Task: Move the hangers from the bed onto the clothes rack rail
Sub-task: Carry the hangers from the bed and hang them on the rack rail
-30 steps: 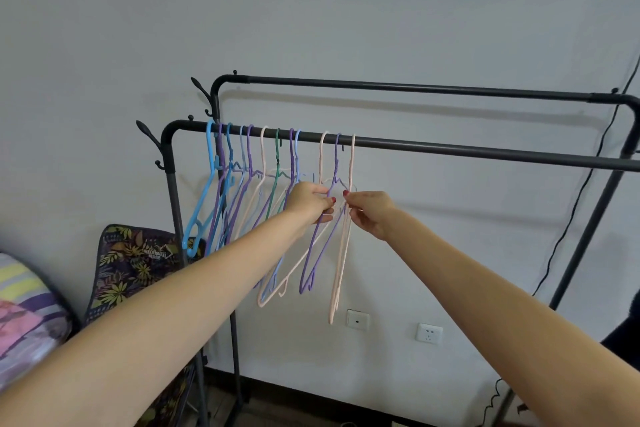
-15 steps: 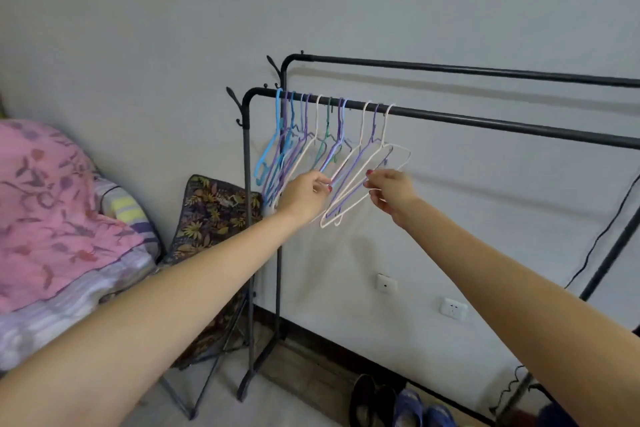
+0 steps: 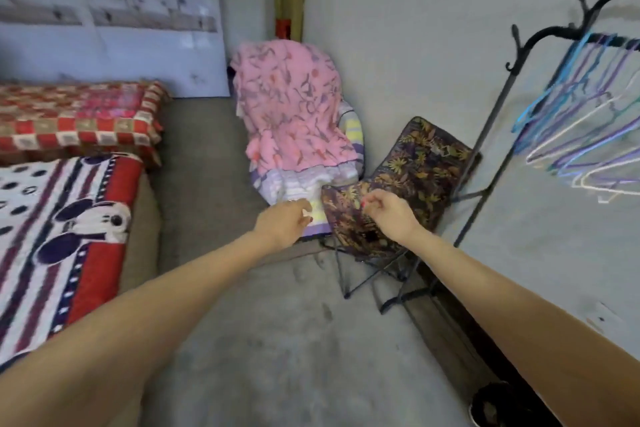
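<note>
Several blue, purple and white hangers (image 3: 588, 135) hang swinging on the black clothes rack rail (image 3: 609, 40) at the far right edge. My left hand (image 3: 285, 222) and my right hand (image 3: 388, 215) are held out in mid-air in front of me, fingers loosely curled, holding nothing. Both hands are well left of and below the rack. The bed (image 3: 194, 156) fills the left side, with a cartoon-print blanket (image 3: 62, 229) on it. I see no hangers on the visible part of the bed.
A pink floral quilt (image 3: 291, 107) is piled at the bed's far corner. A folding chair with a dark floral seat (image 3: 398, 184) stands between bed and rack. A red patterned blanket (image 3: 76, 114) lies at the back left. Dark shoes (image 3: 495, 402) sit by the wall.
Both hands have let go of the hangers and dropped away from the rail. The view has swung left and down toward the bed, and the hangers now swing at the right edge.
</note>
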